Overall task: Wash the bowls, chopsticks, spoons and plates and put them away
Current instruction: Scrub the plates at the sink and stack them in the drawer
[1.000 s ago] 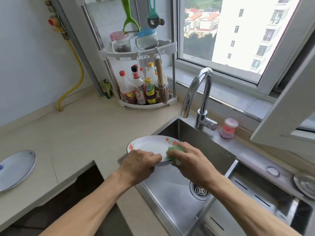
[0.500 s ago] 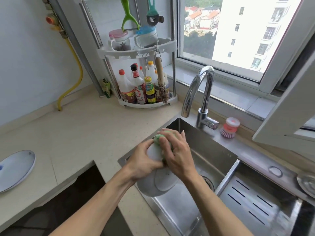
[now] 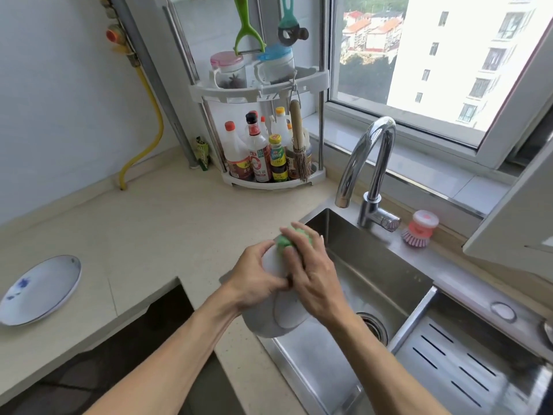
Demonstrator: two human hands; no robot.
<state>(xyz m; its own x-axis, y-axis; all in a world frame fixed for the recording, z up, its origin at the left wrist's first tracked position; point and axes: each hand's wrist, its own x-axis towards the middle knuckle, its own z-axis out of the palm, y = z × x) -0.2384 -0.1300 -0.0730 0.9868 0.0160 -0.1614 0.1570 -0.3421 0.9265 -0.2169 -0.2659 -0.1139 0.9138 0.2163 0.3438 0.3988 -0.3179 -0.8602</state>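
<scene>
A white plate (image 3: 279, 320) stands tilted on edge over the left rim of the steel sink (image 3: 368, 280), its underside facing me. My left hand (image 3: 257, 277) grips the plate's upper left rim. My right hand (image 3: 311, 274) presses a green sponge (image 3: 284, 239) against the top of the plate's back, fingers curled over the sponge. A second white plate with blue marks (image 3: 39, 290) lies flat on the counter at the far left.
The curved tap (image 3: 366, 163) rises behind the sink, a pink dish brush (image 3: 419, 229) beside it. A corner rack (image 3: 269, 136) of bottles and jars stands at the back. A slotted drain tray (image 3: 466, 366) fills the sink's right part. The counter drops off at front left.
The plate was held flat, face up; it has been turned on edge so its back faces me. My right hand with the sponge moved up to the plate's top.
</scene>
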